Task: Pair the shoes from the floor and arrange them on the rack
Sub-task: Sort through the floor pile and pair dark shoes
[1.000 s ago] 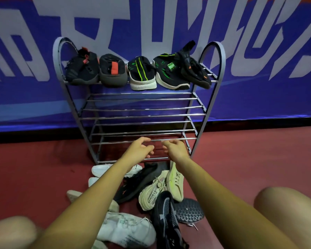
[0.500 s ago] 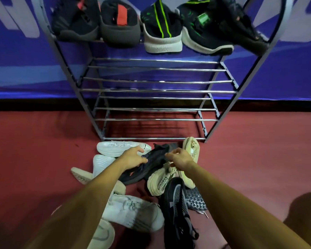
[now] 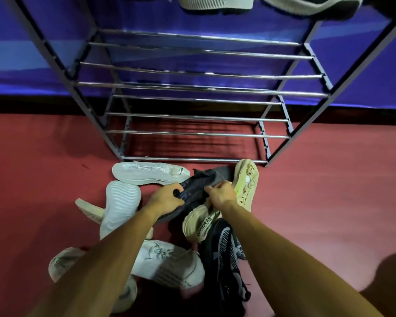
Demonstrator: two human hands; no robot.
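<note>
Dim overall; rack (image 3: pixel 192 116) casts striped shadow on floor (image 3: pixel 329 191); fisheye bend at edges; btm blurry.

Left hand (image 3: pixel 167 199) and right hand (image 3: pixel 221 195) now down on dark shoe (image 3: pixel 196 191).

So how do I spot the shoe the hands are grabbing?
Find the metal rack, then the shoe pile on the red floor before it. Nearest the rack lies a dark grey shoe, flanked by a white shoe and a beige shoe.
</note>
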